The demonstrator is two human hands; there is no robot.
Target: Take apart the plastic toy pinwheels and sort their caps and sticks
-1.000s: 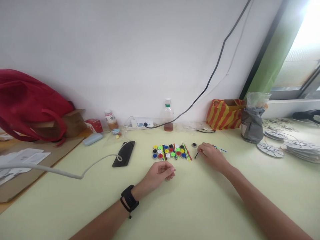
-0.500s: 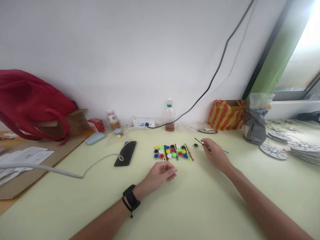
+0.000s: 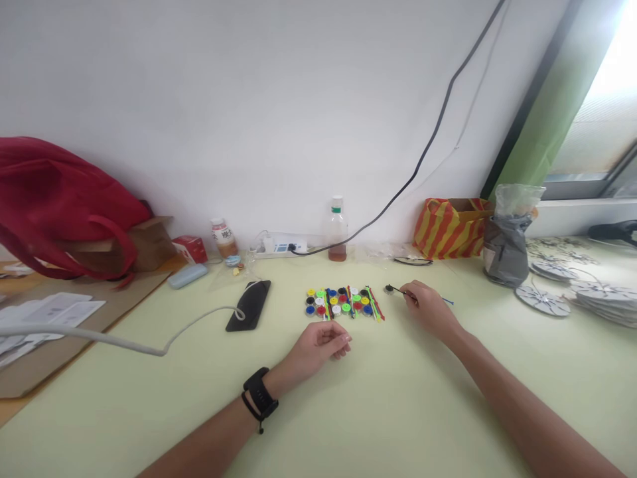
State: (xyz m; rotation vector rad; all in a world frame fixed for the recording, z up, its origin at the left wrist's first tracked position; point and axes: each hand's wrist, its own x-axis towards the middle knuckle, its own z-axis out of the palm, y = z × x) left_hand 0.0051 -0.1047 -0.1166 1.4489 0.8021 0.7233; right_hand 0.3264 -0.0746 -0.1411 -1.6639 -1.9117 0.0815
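My right hand (image 3: pixel 428 309) is closed in a pinch around a thin black stick (image 3: pixel 398 290). The stick's tip points left and meets a small black round piece (image 3: pixel 389 289) on the table. A short blue stick end (image 3: pixel 448 301) shows just beyond that hand's far side, the rest hidden. My left hand (image 3: pixel 324 344) rests on the table with its fingers curled in and nothing visible in them. Just above it lie rows of small round pieces (image 3: pixel 337 310) in yellow, white, black, blue, red and green. Thin coloured sticks (image 3: pixel 375 304) lie between and beside these rows.
A black phone-like slab (image 3: pixel 249 305) with a grey cable lies left. Along the wall stand a bottle (image 3: pixel 337 232), a power strip (image 3: pixel 279 247) and a striped bag (image 3: pixel 445 229). Grey discs (image 3: pixel 541 301) lie at right, a red bag (image 3: pixel 60 206) at far left.
My right hand has lowered the black stick, and its tip has come down from above the black round piece to meet it. My left hand has stayed in place.
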